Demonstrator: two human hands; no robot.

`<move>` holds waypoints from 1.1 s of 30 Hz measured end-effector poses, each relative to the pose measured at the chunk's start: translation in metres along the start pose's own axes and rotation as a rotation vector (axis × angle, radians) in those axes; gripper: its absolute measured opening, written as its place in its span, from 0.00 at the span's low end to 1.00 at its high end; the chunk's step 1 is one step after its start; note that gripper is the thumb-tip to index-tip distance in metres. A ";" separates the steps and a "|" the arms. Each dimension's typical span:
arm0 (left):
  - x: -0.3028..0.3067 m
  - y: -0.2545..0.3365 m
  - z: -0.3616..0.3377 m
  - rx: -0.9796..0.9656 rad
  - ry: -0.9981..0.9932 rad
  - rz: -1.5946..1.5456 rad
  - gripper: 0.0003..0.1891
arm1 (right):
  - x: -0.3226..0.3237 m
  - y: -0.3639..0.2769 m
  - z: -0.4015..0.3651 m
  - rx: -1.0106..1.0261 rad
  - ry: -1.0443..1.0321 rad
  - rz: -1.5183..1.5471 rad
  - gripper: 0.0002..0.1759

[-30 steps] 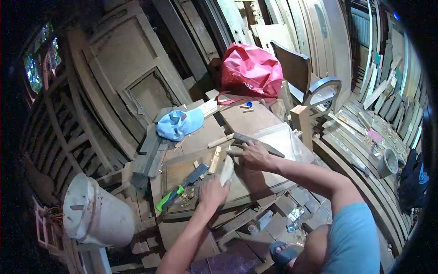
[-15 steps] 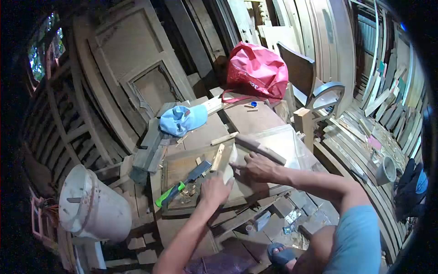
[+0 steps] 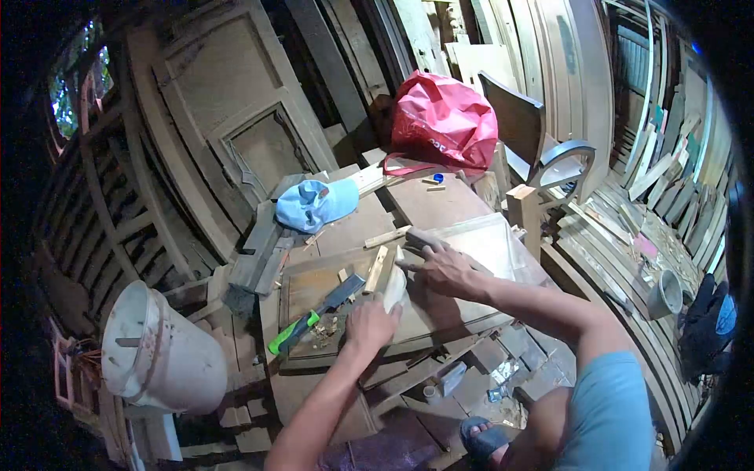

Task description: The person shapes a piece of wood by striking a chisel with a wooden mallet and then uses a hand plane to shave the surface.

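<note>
My left hand point(image 3: 371, 323) is low over the wooden panel point(image 3: 424, 320), its fingers closed on the lower end of a whitish strip point(image 3: 395, 289) whose material I cannot make out. My right hand point(image 3: 449, 272) lies over a dark wooden block point(image 3: 424, 239), fingers bent around it and covering most of its length. One of its fingertips comes close to the strip's upper end. Left of the strip lies a thin pale wood stick point(image 3: 377, 268). A chisel point(image 3: 318, 312) with a green and black handle rests on the panel beside my left hand, near wood shavings point(image 3: 323, 334).
A light blue cap point(image 3: 316, 206) and a red bag point(image 3: 444, 122) sit at the table's far side, with a chair point(image 3: 514, 118) behind. A whitish bucket point(image 3: 161, 353) stands at left. Wood scraps lie below the panel; stacked boards point(image 3: 620, 306) line the right.
My right hand has moved up and away from me, off the panel and onto the dark block. My left hand stays by the whitish strip, more of which now shows.
</note>
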State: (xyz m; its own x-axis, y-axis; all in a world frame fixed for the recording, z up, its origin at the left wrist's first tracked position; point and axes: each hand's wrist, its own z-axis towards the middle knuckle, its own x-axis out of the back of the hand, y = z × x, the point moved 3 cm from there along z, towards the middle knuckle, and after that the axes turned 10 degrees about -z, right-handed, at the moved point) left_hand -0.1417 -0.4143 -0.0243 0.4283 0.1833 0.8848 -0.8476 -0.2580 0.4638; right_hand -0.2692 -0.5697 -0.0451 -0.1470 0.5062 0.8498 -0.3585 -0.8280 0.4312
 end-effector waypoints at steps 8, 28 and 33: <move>-0.006 -0.003 0.002 -0.044 0.065 -0.019 0.26 | 0.026 0.008 0.007 -0.079 -0.211 0.044 0.37; 0.004 0.008 -0.001 0.001 -0.022 0.018 0.26 | 0.053 -0.025 -0.023 0.065 -0.196 0.120 0.31; 0.002 0.006 -0.001 0.024 -0.036 0.010 0.26 | 0.029 -0.027 -0.022 0.035 -0.168 0.026 0.36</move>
State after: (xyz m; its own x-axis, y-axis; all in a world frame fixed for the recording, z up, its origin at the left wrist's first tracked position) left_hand -0.1463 -0.4148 -0.0200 0.4314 0.1465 0.8902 -0.8441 -0.2827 0.4556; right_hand -0.2842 -0.5273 -0.0387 0.0014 0.4396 0.8982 -0.3236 -0.8497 0.4163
